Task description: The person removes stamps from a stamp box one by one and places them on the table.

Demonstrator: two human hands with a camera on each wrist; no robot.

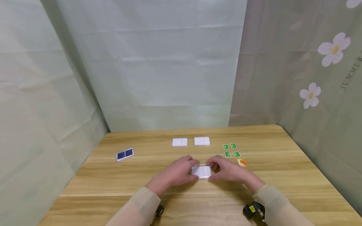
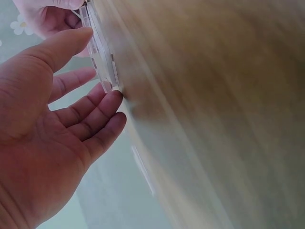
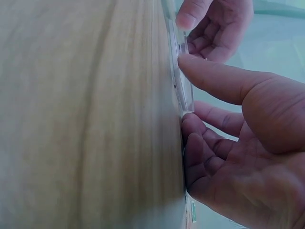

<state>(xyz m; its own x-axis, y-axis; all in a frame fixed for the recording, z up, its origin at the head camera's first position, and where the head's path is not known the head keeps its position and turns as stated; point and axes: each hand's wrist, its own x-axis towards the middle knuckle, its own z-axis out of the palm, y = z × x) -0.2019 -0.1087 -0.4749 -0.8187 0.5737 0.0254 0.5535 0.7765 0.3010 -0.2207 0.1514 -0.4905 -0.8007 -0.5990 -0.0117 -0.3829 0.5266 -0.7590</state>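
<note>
A flat clear plastic case (image 1: 201, 171) with a white, two-part inside lies near the middle of the wooden table, between both hands. My left hand (image 1: 180, 171) grips its left end, thumb at the near corner and fingers at the far one. At the other end my right hand (image 1: 228, 169) holds it the same way. Seen edge-on in the left wrist view, the case (image 2: 100, 52) looks layered, and one edge sits close over the tabletop. In the right wrist view the thumb tip is against the near edge of the case (image 3: 183, 88), with curled fingers at its far corner.
Two similar white cases (image 1: 179, 142) (image 1: 202, 141) lie further back. At the left is a white-framed case with dark blue panels (image 1: 125, 154). Several small green square cards (image 1: 227, 154) lie at the right, with an orange picture card (image 1: 242, 162) beside my right hand. Fabric curtains surround the table.
</note>
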